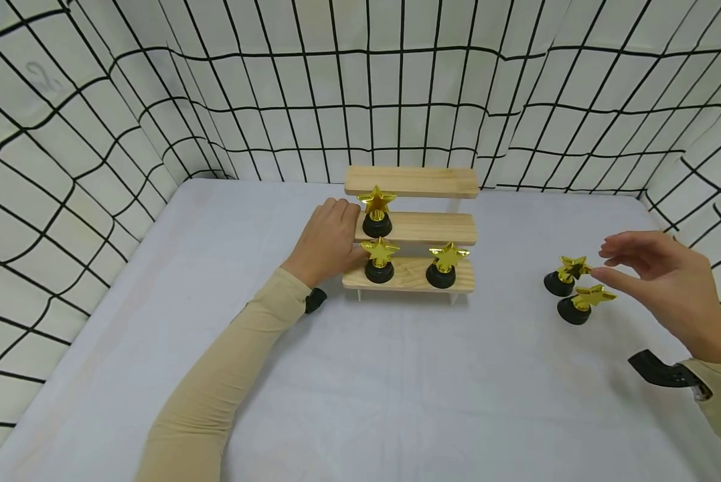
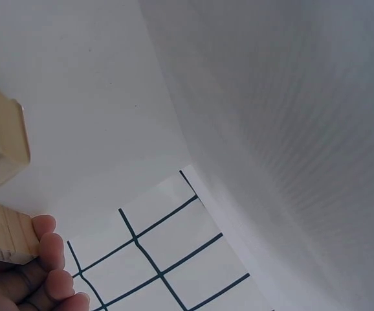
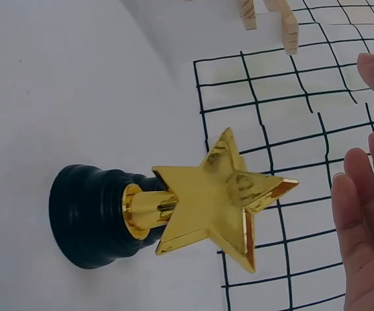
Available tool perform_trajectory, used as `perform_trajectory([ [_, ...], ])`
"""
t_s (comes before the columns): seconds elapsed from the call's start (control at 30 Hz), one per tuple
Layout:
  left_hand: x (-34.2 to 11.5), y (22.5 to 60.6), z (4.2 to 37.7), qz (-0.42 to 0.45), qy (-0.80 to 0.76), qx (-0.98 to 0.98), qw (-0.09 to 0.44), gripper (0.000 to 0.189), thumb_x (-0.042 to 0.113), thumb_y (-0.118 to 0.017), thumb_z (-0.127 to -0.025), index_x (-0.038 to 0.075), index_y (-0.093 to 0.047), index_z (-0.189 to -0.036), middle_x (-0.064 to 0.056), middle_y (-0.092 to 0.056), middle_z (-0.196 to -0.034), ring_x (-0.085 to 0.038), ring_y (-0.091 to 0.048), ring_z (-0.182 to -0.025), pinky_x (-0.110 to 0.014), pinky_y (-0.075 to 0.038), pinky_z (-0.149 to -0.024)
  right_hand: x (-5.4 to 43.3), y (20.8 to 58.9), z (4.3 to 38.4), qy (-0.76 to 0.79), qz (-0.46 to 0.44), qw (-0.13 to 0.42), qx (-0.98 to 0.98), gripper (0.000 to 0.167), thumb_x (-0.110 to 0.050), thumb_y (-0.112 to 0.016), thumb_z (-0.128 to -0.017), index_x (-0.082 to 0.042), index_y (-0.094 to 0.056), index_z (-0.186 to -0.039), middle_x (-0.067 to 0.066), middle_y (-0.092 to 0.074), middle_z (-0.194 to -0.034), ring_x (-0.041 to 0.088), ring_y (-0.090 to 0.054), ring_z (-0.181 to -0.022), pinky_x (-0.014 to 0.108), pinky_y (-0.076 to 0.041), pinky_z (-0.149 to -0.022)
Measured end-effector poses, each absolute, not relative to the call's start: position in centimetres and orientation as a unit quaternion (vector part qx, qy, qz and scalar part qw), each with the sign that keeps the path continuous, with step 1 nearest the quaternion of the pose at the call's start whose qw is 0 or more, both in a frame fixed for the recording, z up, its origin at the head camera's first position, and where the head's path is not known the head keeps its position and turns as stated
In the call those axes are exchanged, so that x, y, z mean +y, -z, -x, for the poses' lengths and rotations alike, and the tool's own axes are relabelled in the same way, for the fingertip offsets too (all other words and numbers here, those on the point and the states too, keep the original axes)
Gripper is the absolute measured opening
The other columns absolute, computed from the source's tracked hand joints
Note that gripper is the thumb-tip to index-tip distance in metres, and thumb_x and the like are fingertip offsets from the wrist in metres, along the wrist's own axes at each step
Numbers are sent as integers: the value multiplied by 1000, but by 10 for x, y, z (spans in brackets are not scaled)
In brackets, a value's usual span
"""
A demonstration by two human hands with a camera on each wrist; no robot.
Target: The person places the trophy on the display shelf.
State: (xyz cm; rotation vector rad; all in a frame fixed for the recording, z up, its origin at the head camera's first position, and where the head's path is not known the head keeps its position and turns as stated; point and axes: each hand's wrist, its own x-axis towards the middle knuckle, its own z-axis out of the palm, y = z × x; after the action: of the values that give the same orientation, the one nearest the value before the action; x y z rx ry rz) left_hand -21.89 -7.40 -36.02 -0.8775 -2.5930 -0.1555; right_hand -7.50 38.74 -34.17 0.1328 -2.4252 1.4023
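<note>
My left hand (image 1: 326,242) grips the left end of a three-tier wooden display stand (image 1: 435,228). In the left wrist view its fingers (image 2: 52,251) curl round the end of a plank. One gold star trophy (image 1: 377,226) with a black base stands on the middle tier; another trophy (image 1: 379,271) and a third trophy (image 1: 441,276) stand on the lowest. At the right, my right hand (image 1: 667,284), thumb and fingers spread apart, hovers beside a rear trophy (image 1: 557,284) and a front trophy (image 1: 574,311). One star trophy (image 3: 96,217) appears large in the right wrist view.
A white cloth covers the table (image 1: 360,388). White walls with a black grid (image 1: 384,80) enclose it at the back and both sides, and the stand sits close to the back wall. The top tier (image 1: 411,181) rises behind the trophies.
</note>
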Motion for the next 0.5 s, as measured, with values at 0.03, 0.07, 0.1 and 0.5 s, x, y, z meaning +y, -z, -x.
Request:
perform_trajectory([
  [0.03, -74, 360, 219, 314, 57, -926, 199, 52, 31, -75, -83, -6, -59, -115, -15, -63, -98, -31, -53, -89, -40, -45, -77, 388, 344, 74, -495, -45, 167, -851, 49, 17, -79, -75, 3, -65, -120, -7, -69, -111, 3, -66, -94, 3, -49, -91],
  [0.07, -74, 360, 219, 315, 58, -926, 200, 52, 32, -75, -84, -6, -59, -115, -15, -63, -98, -32, -53, -89, -40, -45, -77, 389, 346, 72, -494, -42, 165, -853, 49, 16, -79, -76, 2, -65, -120, -7, -69, -111, 2, -66, -95, 3, -49, -90],
  [0.1, -74, 360, 219, 316, 59, -925, 202, 52, 32, -75, -84, -6, -59, -115, -16, -63, -98, -32, -53, -89, -40, -46, -77, 390, 348, 71, -497, -39, 163, -852, 49, 17, -79, -76, 2, -64, -120, -7, -69, -112, 2, -66, -95, 3, -49, -90],
  [0.5, -75, 360, 219, 323, 56, -922, 206, 50, 30, -76, -83, -5, -59, -113, -16, -63, -96, -31, -53, -87, -40, -45, -76, 400, 373, 61, -555, -59, 130, -820, 53, 23, -76, -73, 8, -61, -121, -3, -68, -116, 0, -69, -99, 7, -53, -87],
])
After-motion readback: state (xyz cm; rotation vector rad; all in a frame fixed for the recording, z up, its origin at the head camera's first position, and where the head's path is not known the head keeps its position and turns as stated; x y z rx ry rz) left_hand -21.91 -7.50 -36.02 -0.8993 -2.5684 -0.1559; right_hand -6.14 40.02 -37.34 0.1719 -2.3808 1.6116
